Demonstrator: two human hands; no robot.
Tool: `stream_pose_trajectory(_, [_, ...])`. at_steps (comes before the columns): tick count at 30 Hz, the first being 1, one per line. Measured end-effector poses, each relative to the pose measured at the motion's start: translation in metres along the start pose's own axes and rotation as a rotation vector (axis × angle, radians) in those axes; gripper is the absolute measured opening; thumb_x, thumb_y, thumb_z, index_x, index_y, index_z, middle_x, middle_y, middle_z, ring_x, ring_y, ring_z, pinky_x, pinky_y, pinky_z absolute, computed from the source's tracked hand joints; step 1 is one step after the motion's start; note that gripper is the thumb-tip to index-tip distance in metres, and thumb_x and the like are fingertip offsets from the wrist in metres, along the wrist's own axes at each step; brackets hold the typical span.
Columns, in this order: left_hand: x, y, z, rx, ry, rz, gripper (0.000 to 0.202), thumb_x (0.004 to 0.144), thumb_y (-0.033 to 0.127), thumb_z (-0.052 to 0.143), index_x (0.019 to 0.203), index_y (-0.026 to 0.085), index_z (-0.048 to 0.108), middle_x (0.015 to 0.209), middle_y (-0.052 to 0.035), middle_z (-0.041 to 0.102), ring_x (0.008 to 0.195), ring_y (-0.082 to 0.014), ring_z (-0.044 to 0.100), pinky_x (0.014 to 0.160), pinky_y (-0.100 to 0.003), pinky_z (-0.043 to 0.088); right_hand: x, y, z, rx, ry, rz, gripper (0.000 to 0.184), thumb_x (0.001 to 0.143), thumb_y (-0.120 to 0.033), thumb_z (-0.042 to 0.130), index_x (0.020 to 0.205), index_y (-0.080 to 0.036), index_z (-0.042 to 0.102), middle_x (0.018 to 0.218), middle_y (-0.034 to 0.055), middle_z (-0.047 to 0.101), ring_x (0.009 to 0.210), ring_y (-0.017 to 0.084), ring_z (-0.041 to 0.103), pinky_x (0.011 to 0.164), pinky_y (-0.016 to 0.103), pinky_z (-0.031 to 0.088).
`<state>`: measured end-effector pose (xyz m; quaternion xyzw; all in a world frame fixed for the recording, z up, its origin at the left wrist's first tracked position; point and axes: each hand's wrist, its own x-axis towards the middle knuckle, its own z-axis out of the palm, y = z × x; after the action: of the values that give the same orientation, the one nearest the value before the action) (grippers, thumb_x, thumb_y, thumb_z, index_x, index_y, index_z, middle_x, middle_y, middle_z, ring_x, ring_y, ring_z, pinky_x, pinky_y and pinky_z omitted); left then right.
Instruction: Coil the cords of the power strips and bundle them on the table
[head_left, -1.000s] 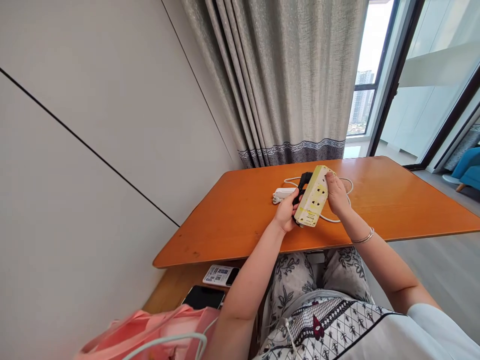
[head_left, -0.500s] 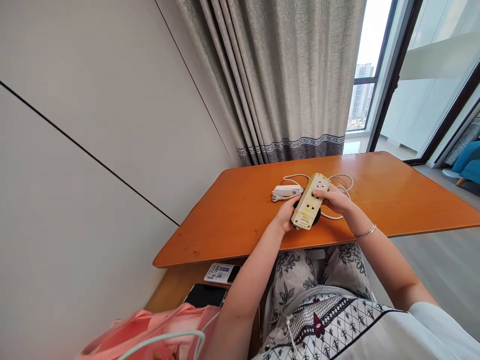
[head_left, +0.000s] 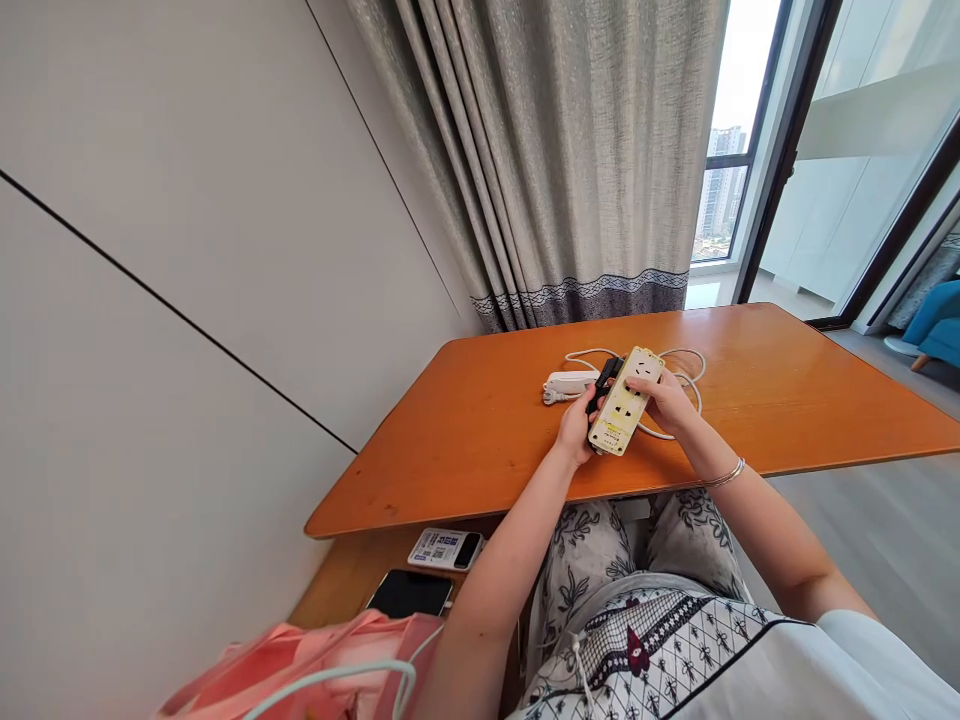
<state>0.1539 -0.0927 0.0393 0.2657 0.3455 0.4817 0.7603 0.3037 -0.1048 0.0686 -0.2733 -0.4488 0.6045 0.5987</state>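
A yellowed white power strip is held just above the orange table, tilted with its sockets facing me. My right hand grips its right side, fingers curled over the face. My left hand is closed around its left edge together with a black object that sticks up behind the strip. The strip's white cord loops on the table behind it. A white plug lies on the table just left of the black object.
On a lower wooden bench to my left lie a dark phone and a small white device with a label. A pink bag with a white cable sits closest to me. A grey curtain hangs behind the table.
The power strip went from raised and upright to lowered near the table, then tilted up a little again. The black object now shows beside its left edge.
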Motion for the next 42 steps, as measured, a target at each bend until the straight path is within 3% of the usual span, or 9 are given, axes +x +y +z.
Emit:
stream_pose_trajectory(4, [0.002, -0.002, 0.0, 0.033, -0.01, 0.111, 0.028, 0.081, 0.04, 0.071, 0.094, 0.016, 0.066, 0.068, 0.0003, 0.067, 0.057, -0.013, 0.062, 0.061, -0.025, 0.049, 0.003, 0.006, -0.003, 0.0, 0.082, -0.042, 0.043, 0.052, -0.036, 0.09, 0.084, -0.021, 0.065, 0.08, 0.0046, 0.075, 0.074, 0.025, 0.072, 0.074, 0.039, 0.061])
stream_pose_trajectory(6, [0.0, -0.001, -0.002, 0.073, -0.016, 0.211, 0.034, 0.076, 0.039, 0.076, 0.1, 0.017, 0.066, 0.083, -0.0016, 0.072, 0.071, -0.0148, 0.066, 0.068, -0.025, 0.051, 0.004, 0.007, -0.005, -0.004, 0.11, -0.056, 0.043, 0.052, -0.034, 0.089, 0.084, -0.02, 0.065, 0.081, 0.0037, 0.075, 0.073, 0.023, 0.071, 0.071, 0.036, 0.06])
stream_pose_trajectory(10, [-0.004, 0.001, -0.002, 0.194, -0.031, 0.344, 0.042, 0.068, 0.035, 0.083, 0.102, 0.019, 0.067, 0.091, -0.0011, 0.071, 0.079, -0.0145, 0.065, 0.068, -0.022, 0.049, 0.006, 0.008, -0.005, -0.017, 0.14, -0.067, 0.043, 0.052, -0.03, 0.089, 0.085, -0.02, 0.064, 0.082, 0.0028, 0.075, 0.072, 0.02, 0.069, 0.067, 0.031, 0.059])
stream_pose_trajectory(16, [0.001, -0.005, 0.004, 0.127, 0.116, 0.337, 0.031, 0.073, 0.037, 0.078, 0.095, 0.019, 0.065, 0.079, 0.0012, 0.067, 0.065, -0.012, 0.06, 0.061, -0.022, 0.047, 0.006, 0.011, -0.002, 0.01, 0.144, -0.044, 0.041, 0.051, -0.031, 0.089, 0.082, -0.02, 0.065, 0.08, 0.0022, 0.074, 0.069, 0.019, 0.068, 0.067, 0.031, 0.058])
stream_pose_trajectory(21, [0.003, -0.011, 0.005, 0.049, 0.152, 0.345, 0.026, 0.077, 0.036, 0.075, 0.094, 0.018, 0.064, 0.084, -0.0003, 0.069, 0.072, -0.014, 0.064, 0.067, -0.024, 0.05, 0.006, 0.013, -0.003, 0.011, 0.168, -0.02, 0.044, 0.051, -0.029, 0.089, 0.085, -0.021, 0.063, 0.083, 0.0024, 0.074, 0.074, 0.021, 0.069, 0.071, 0.034, 0.059])
stream_pose_trajectory(30, [-0.005, -0.01, 0.001, 0.123, 0.02, 0.375, 0.037, 0.075, 0.035, 0.079, 0.103, 0.021, 0.06, 0.097, -0.0013, 0.071, 0.087, -0.016, 0.067, 0.077, -0.025, 0.051, 0.009, 0.016, -0.008, 0.062, 0.214, -0.041, 0.044, 0.053, -0.032, 0.09, 0.087, -0.022, 0.063, 0.082, 0.0015, 0.074, 0.071, 0.018, 0.068, 0.068, 0.032, 0.058])
stream_pose_trajectory(36, [-0.002, -0.011, 0.005, 0.073, 0.074, 0.357, 0.029, 0.079, 0.032, 0.074, 0.103, 0.022, 0.063, 0.102, -0.002, 0.073, 0.096, -0.0182, 0.068, 0.081, -0.026, 0.052, 0.009, 0.016, -0.009, 0.095, 0.21, -0.033, 0.046, 0.052, -0.033, 0.09, 0.089, -0.021, 0.064, 0.084, 0.002, 0.074, 0.073, 0.019, 0.068, 0.074, 0.034, 0.059])
stream_pose_trajectory(42, [-0.005, -0.002, 0.004, 0.218, 0.046, 0.338, 0.031, 0.075, 0.029, 0.077, 0.104, 0.02, 0.069, 0.108, -0.0052, 0.074, 0.109, -0.0226, 0.065, 0.088, -0.027, 0.049, 0.009, 0.018, -0.01, 0.096, 0.254, -0.058, 0.045, 0.051, -0.031, 0.091, 0.085, -0.021, 0.063, 0.082, 0.0005, 0.072, 0.07, 0.017, 0.067, 0.071, 0.031, 0.059])
